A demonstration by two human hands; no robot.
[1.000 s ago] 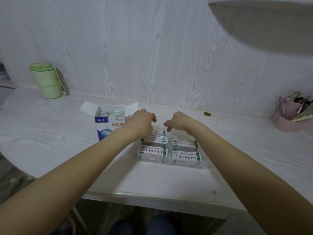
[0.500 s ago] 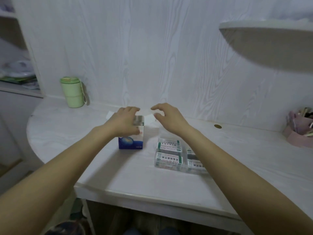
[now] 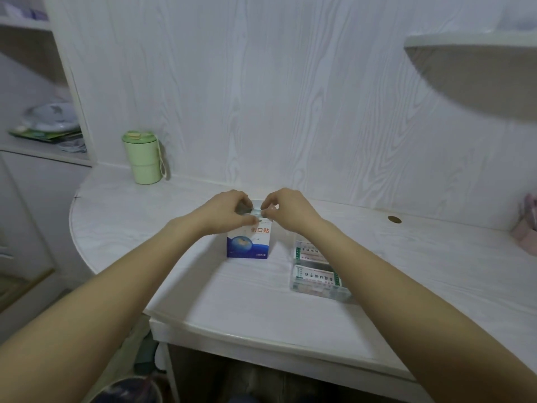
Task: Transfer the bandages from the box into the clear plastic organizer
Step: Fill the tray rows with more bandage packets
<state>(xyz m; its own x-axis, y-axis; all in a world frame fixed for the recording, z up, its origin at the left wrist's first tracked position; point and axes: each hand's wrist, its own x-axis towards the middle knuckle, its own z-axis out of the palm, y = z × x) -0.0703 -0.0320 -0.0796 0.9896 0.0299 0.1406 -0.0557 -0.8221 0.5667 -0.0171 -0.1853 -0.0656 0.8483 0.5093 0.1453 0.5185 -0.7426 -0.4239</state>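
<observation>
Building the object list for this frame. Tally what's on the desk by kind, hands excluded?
Blue and white bandage box: 1
Clear plastic organizer: 1
Green lidded cup: 1
Pink holder, cut off at the right edge: 1
Total: 4
Bandage packs inside the organizer are partly hidden by the right arm, so not counted.

A green lidded cup (image 3: 143,157) with a cord loop is seen at the far left of the white desk (image 3: 232,301), against the wood-grain wall (image 3: 261,82). A brass-coloured grommet (image 3: 394,219) is set into the desk at far right. Pink containers (image 3: 527,228) are cut off by the right edge. Dishes (image 3: 52,117) are kept on a left shelf.
</observation>
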